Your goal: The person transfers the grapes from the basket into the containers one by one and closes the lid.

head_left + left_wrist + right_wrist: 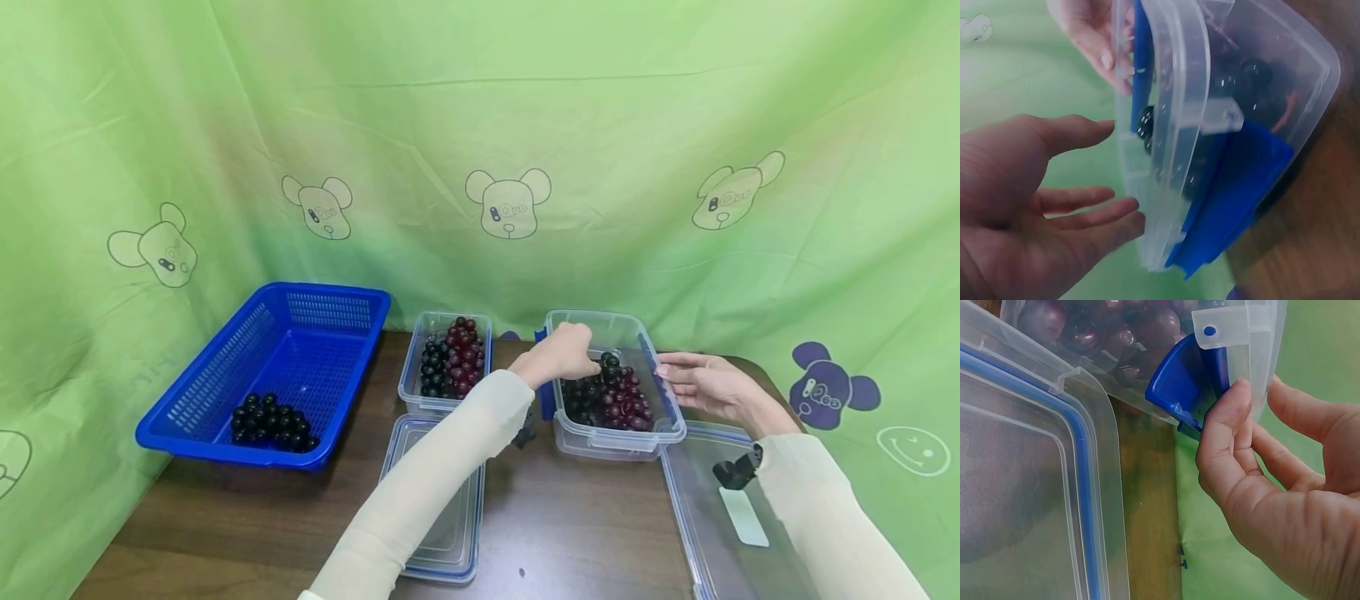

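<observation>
A clear plastic food container [600,443] with dark and red grapes stands at the right of the table, its blue side latches hanging down. My left hand [564,352] is over its left part, near the black grapes [581,402]. In the left wrist view, this hand's thumb and fingers are spread with nothing between them. On the container's right side, my right hand [708,385] grips the rim between thumb and fingers, beside a blue latch [1179,381]. Red grapes [626,404] fill the right part.
A smaller clear container [431,404] with black and red grapes stands left of it. Farther left, a blue basket [315,350] holds a bunch of black grapes [272,423]. One lid [450,533] lies in front of the smaller container, and a larger lid [705,500] at right.
</observation>
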A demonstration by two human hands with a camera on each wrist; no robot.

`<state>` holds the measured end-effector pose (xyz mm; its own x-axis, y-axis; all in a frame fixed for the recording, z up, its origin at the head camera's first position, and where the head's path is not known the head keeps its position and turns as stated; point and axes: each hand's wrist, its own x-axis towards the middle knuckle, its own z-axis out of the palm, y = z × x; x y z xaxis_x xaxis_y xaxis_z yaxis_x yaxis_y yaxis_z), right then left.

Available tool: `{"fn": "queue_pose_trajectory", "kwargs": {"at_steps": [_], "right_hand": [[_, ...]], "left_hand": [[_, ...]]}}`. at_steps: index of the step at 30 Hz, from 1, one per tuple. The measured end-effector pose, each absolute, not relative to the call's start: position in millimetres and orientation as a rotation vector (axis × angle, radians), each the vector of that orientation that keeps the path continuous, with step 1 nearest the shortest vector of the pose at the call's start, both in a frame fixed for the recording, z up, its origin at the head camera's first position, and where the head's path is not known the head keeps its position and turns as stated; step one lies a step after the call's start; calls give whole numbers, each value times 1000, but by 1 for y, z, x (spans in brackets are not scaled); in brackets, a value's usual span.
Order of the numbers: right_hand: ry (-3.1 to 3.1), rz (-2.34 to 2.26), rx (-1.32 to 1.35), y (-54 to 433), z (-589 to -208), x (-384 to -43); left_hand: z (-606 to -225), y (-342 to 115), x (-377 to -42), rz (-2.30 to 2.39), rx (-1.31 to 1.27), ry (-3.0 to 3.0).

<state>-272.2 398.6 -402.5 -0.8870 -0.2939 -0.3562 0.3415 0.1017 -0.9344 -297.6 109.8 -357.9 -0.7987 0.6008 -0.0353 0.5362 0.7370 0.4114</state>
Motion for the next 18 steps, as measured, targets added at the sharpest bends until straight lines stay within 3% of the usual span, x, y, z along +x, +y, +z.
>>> {"fn": "queue_pose_trajectory", "kwargs": {"at_steps": [18], "right_hand": [[1922, -1847, 45, 400, -402, -271]], "left_hand": [[-277, 12, -299, 577, 992, 2875]]}}
